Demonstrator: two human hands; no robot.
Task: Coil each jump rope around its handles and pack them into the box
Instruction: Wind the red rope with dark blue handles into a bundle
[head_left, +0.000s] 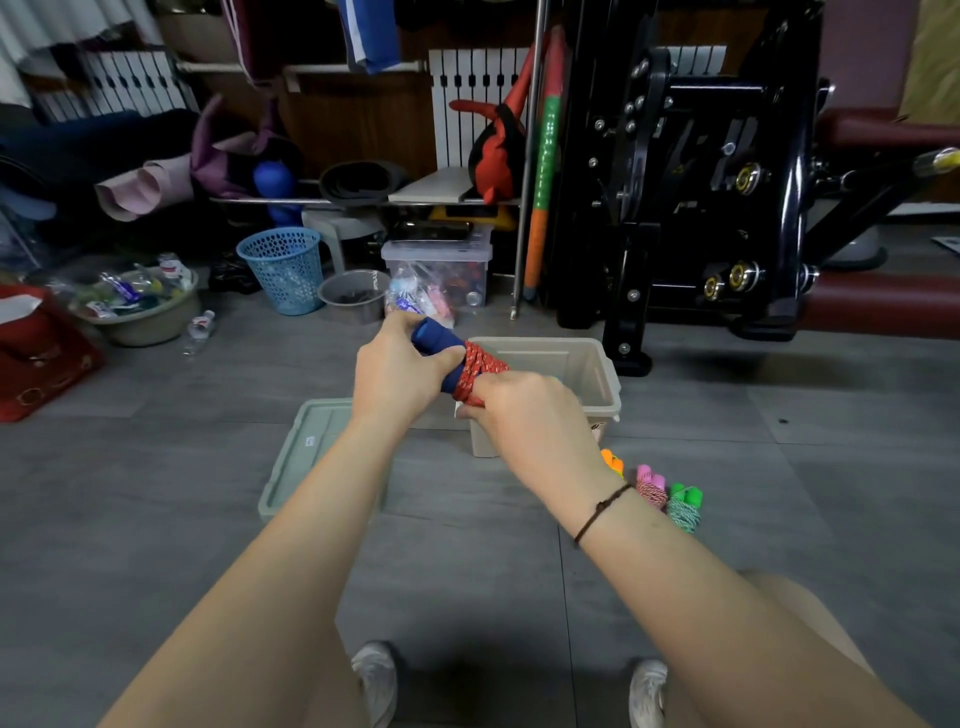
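Observation:
My left hand (400, 371) grips the blue handles (436, 340) of a jump rope whose red cord (479, 370) is wound in tight turns around them. My right hand (524, 415) closes over the lower end of that red coil, above the near left corner of the open beige box (597, 374). On the floor to the right lie three coiled ropes: one with orange handles (612, 461), partly hidden by my right wrist, one with pink handles (652, 483) and one with green handles (684, 504).
The box's grey-green lid (301, 462) lies flat on the floor left of the box. A black exercise machine (717, 182) stands behind the box at right. A blue basket (284, 267), basins, a clear tub and clutter line the back wall.

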